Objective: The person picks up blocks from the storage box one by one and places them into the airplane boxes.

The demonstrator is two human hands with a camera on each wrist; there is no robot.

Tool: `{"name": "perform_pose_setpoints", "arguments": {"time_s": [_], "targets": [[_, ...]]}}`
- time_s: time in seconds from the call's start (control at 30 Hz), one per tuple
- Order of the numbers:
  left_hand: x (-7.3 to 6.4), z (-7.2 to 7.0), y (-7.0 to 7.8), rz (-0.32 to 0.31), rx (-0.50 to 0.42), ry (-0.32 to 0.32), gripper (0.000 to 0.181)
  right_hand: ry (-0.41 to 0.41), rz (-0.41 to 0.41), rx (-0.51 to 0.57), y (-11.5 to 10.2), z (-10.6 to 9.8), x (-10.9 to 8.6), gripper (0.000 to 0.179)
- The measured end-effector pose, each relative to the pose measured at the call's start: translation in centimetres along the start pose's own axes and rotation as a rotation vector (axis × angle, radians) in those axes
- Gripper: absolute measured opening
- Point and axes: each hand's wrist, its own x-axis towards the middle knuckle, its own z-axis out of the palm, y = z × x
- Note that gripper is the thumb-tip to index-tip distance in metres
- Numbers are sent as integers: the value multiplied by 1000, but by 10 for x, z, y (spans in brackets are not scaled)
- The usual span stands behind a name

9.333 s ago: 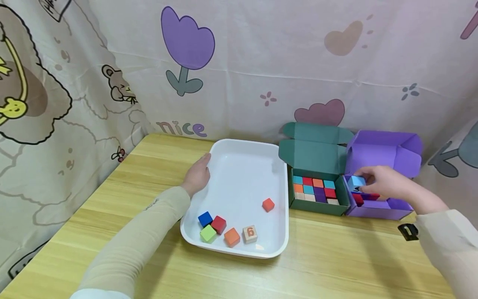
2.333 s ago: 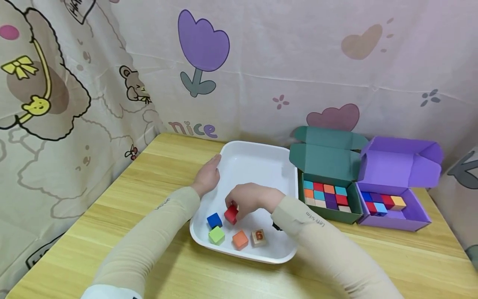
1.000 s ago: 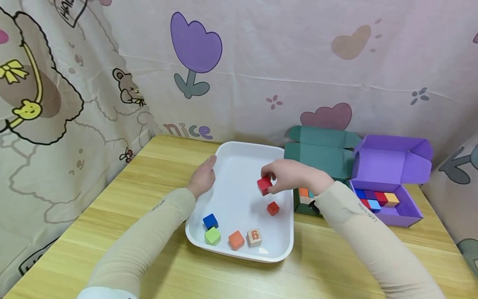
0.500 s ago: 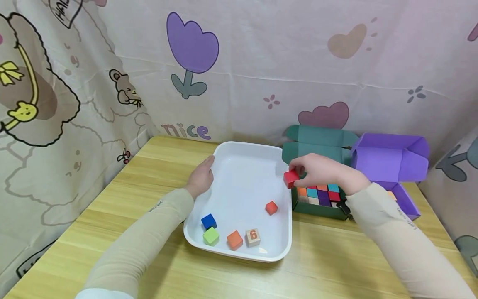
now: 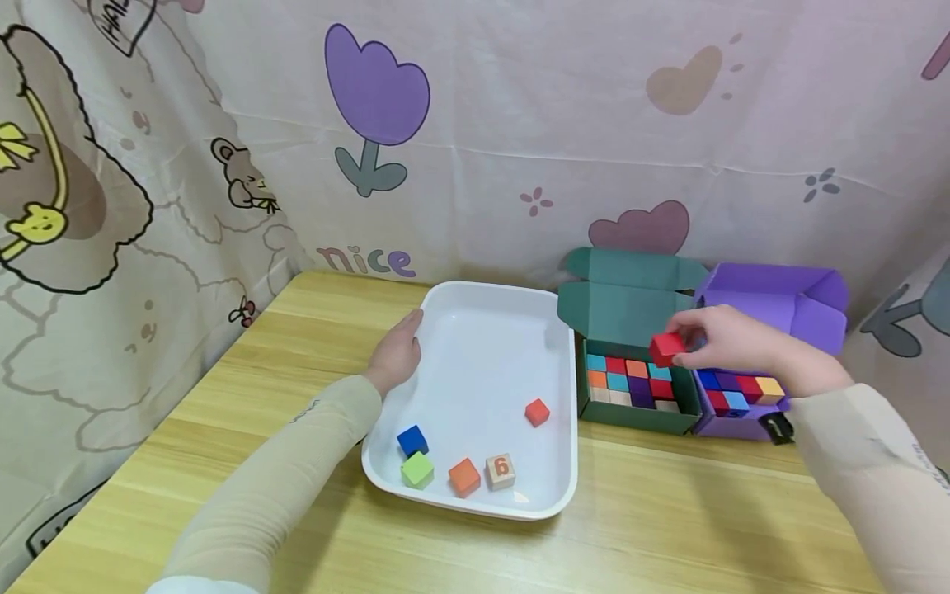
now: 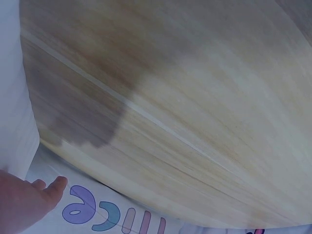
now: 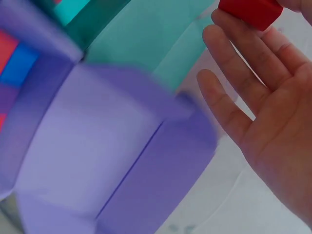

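In the head view my left hand holds the left rim of a white tray, its fingers partly hidden. A few fingertips of it show beside the tray wall in the left wrist view. My right hand pinches a red cube above the seam between the green box and the purple box. In the right wrist view the red cube sits at the fingertips, with the other fingers spread. Several coloured cubes lie inside the purple box.
The tray holds a blue cube, a lime cube, an orange cube, a wooden cube marked 6 and a red-orange cube. Rows of cubes fill much of the green box. Both lids stand open near the patterned cloth.
My right hand has picked the red cube out of the tray and carried it right, over the boxes. Earlier it was setting a light-blue cube in the purple box. The left hand stays at the tray.
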Motion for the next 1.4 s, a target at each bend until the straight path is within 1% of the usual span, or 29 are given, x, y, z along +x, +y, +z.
{"name": "perform_pose_setpoints", "arguments": {"time_s": [0.13,0.43,0.63,0.8,1.1,1.3,1.4], "targets": [[0,0,-2,-7,-3,-1,52,16,37,-26,23,-1,-14,27],[0,-1,-6,-6,5,-2,51,-3,134,-20,67,1,-39,31],[0,-1,-7,2,-1,8,51,-51,183,-18,91,4,-49,37],[0,-1,-6,-9,-8,2,51,-83,203,-10,108,11,-54,36],[1,0,-4,-20,-12,-8,52,-97,212,-37,128,21,-62,34],[1,0,-4,-16,-9,-9,52,-118,248,-47,132,26,-65,34],[1,0,-3,-17,-15,-9,52,-108,236,-58,133,29,-65,32]]}}
